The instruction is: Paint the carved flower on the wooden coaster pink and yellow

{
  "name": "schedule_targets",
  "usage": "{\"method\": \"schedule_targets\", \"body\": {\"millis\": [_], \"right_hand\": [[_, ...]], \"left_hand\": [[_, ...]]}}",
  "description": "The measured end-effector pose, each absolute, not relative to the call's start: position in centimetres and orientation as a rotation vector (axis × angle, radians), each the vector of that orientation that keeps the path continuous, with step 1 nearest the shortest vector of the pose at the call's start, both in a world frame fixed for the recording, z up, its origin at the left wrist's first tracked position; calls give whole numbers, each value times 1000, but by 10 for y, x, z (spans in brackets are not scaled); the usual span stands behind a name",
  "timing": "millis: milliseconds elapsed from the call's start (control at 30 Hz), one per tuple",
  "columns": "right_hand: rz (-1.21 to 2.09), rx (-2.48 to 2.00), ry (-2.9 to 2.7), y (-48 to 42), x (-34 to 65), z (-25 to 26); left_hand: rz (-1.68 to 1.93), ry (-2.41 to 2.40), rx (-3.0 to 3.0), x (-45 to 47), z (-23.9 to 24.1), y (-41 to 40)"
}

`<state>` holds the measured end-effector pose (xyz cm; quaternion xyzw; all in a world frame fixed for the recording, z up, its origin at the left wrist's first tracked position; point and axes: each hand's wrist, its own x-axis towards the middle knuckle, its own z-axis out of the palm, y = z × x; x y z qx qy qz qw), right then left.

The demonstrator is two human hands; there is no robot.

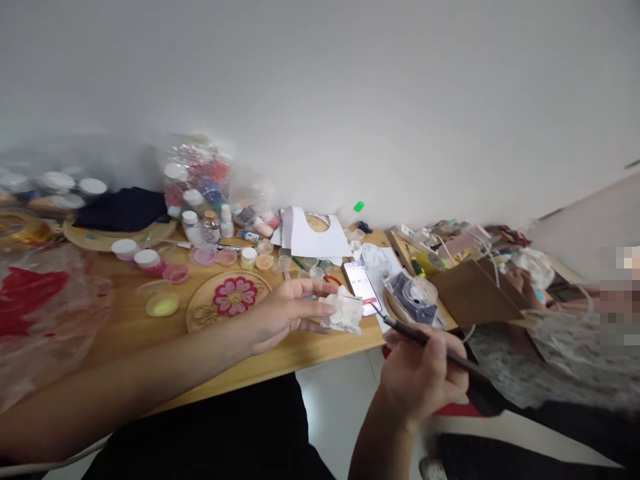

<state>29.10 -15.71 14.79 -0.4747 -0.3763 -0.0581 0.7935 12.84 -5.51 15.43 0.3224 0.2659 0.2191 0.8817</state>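
My left hand (285, 313) pinches a crumpled white tissue (344, 313) over the front edge of the wooden table (280, 353). My right hand (423, 373) is closed round a dark-handled paintbrush (425, 340), its tip pointing up-left towards the tissue. Just behind my left hand lies a round wooden disc (227, 297) painted with a pink flower. A phone (363, 287) with a lit screen lies beyond the tissue.
Small paint pots (150, 260) and little bottles (210, 227) crowd the table's left and back. White paper (313, 233) and a bag of jars (197, 173) stand near the wall. A brown cardboard box (473, 293) and another person (575, 320) are at the right.
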Motion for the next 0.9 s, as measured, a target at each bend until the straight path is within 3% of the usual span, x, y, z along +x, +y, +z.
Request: {"method": "schedule_targets", "body": {"millis": [167,300,633,900], "right_hand": [[-76,-1185,-860,-220,287,111],[146,-1282,-936,-240,285,94],[881,-1018,-906,-205,280,48],[1054,-995,-830,-193,276,44]], "left_hand": [[334,411,700,148,129,-75],[299,381,744,142,108,-77],[244,532,973,84,87,-65],[247,576,1309,74,99,-60]]}}
